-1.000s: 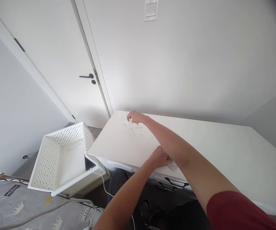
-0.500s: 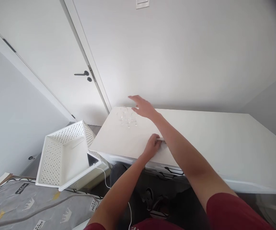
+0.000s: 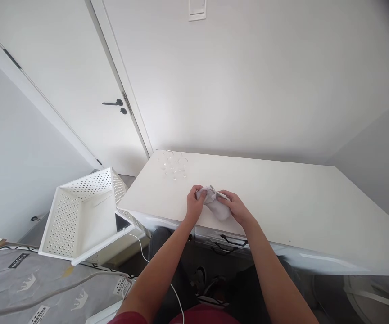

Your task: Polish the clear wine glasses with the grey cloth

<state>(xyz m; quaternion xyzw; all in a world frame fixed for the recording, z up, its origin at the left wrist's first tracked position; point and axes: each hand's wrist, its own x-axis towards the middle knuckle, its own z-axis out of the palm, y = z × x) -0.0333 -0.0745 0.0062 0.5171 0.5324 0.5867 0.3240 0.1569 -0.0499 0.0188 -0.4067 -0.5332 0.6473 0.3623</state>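
Note:
A crumpled whitish-grey cloth (image 3: 220, 210) is held just above the front part of the white cabinet top (image 3: 282, 202). My left hand (image 3: 195, 201) pinches its left edge, with the thumb on the near side. My right hand (image 3: 237, 208) is closed on the upper right part of the same cloth, and its lower end hangs down between the hands. Beyond my left hand, several clear, round-rimmed glasses (image 3: 173, 165) stand close together at the cabinet's far left. They are see-through, so their exact shape is hard to make out.
A white perforated basket (image 3: 96, 220) stands tilted at the left, beside the cabinet's corner. A white cable (image 3: 142, 252) runs from near it past my left arm. Drawers with black handles (image 3: 234, 240) face me. A grey patterned mattress (image 3: 56, 292) lies at lower left.
My right hand has come back from near the glasses to the cloth. My left hand has shifted slightly left, and the cloth is now held between both hands, more spread out.

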